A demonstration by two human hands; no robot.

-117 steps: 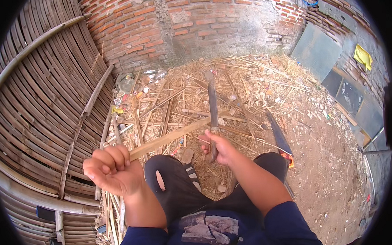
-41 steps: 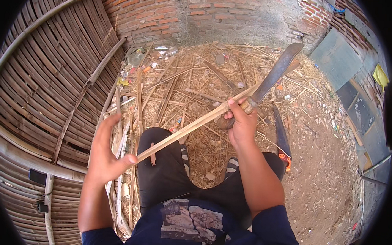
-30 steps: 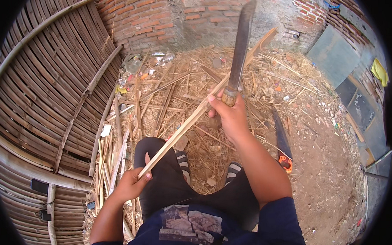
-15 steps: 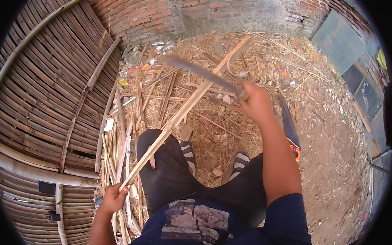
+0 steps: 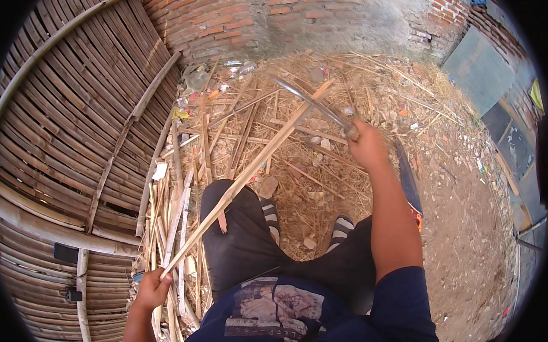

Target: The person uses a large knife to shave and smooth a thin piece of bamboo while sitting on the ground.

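Observation:
My left hand (image 5: 152,289) is closed round the near end of a long pale bamboo strip (image 5: 258,161). The strip slants up to the right, passing over my left knee, with its far end raised over the littered ground. In my right hand (image 5: 368,145) is the handle of a long-bladed machete (image 5: 311,101). Its blade points up and to the left and crosses the strip near the strip's far end. Whether the edge touches the bamboo I cannot tell.
Split bamboo strips (image 5: 167,235) lie heaped beside my left leg, along a bamboo slat wall (image 5: 73,130). A saw (image 5: 408,181) with an orange handle rests right of my right forearm. Shavings and scraps (image 5: 322,175) cover the ground before a brick wall (image 5: 238,21).
The machete blade has turned and come down slightly to the right along the strip. The curled sliver at the strip's far end no longer shows. My left hand is slightly lower and further left.

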